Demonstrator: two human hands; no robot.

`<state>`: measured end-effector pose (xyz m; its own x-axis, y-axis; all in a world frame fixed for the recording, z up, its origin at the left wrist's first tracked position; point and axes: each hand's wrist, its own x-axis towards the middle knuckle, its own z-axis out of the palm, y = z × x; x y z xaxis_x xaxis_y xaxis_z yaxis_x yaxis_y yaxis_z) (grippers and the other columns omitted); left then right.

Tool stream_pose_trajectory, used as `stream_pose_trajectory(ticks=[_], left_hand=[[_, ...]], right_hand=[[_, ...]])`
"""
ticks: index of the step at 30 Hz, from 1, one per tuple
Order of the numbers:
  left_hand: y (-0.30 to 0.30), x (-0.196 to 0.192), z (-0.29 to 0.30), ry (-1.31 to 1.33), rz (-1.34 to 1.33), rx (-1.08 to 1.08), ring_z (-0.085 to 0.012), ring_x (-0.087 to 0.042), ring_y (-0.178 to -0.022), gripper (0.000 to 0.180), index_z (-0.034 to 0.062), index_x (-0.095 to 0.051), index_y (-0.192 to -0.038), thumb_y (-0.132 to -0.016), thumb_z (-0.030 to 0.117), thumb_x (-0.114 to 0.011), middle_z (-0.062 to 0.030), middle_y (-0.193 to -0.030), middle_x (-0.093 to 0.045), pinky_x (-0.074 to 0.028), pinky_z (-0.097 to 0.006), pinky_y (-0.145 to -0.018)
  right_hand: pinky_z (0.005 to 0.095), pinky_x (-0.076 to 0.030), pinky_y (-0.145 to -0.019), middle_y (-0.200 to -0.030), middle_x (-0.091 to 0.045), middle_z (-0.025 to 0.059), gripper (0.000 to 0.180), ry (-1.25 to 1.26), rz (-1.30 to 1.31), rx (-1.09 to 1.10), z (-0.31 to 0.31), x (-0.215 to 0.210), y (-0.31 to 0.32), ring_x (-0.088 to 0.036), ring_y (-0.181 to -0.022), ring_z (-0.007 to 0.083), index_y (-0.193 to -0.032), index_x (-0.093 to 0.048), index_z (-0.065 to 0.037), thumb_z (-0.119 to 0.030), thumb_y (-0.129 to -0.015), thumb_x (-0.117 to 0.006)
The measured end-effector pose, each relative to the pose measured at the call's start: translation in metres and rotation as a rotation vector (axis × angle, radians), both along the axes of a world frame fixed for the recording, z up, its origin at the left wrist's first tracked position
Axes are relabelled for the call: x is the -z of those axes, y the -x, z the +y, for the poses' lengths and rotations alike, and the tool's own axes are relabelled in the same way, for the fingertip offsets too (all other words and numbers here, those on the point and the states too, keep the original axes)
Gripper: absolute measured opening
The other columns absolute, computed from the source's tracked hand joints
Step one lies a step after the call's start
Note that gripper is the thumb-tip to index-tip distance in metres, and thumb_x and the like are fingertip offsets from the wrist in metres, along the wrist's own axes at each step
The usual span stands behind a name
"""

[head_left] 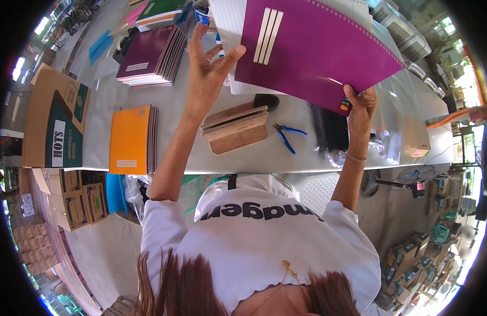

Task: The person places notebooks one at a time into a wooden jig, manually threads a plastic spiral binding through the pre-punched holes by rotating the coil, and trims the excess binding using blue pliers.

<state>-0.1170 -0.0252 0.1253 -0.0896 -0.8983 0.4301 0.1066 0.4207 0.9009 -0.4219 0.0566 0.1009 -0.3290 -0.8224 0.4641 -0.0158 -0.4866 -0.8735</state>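
My right hand [361, 100] grips the lower right corner of a purple-covered notebook [312, 47], thumb on top of the cover. A row of binding holes or coil runs along its far right edge. My left hand [209, 60] is raised at the notebook's left side, fingers apart, thumb tip close to the cover's edge; whether it touches is unclear. White lined sheets [227, 23] show behind the cover. Below, on the table, lie a slotted wooden block [237, 129], blue-handled pliers [290, 136] and black plastic binding coils [329, 129].
Left on the table are stacks of purple notebooks [151, 55] and orange notebooks [130, 139], plus a cardboard box [56, 118]. A black rounded object [266, 101] lies behind the wooden block. Clear plastic [385, 145] and a small carton [416, 142] sit at right.
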Motion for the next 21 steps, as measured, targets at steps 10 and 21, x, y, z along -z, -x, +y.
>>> stream_pose_trajectory(ticks=[10, 21], left_hand=[[-0.009, 0.017, 0.033, -0.067, -0.074, 0.113, -0.0083, -0.062, -0.081, 0.019, -0.0004, -0.067, -0.099, -0.086, 0.012, -0.071, -0.0022, -0.088, -0.069, -0.05, -0.023, -0.074], [0.015, 0.038, 0.046, -0.067, -0.261, 0.115, -0.0186, -0.067, -0.086, 0.033, -0.0016, -0.061, -0.111, -0.084, 0.014, -0.071, -0.0138, -0.1, -0.07, -0.052, -0.03, -0.076]], right_hand=[[0.0228, -0.043, -0.084, -0.099, -0.064, -0.0004, 0.024, -0.047, -0.179, -0.052, 0.0, 0.092, -0.019, -0.057, -0.092, 0.0084, -0.105, -0.064, -0.003, 0.0, -0.083, -0.069], [0.0261, -0.043, -0.093, -0.107, -0.064, -0.0003, 0.035, -0.156, -0.457, -0.096, -0.013, 0.183, -0.032, -0.057, -0.097, 0.0086, -0.116, -0.061, -0.007, 0.006, -0.084, -0.065]])
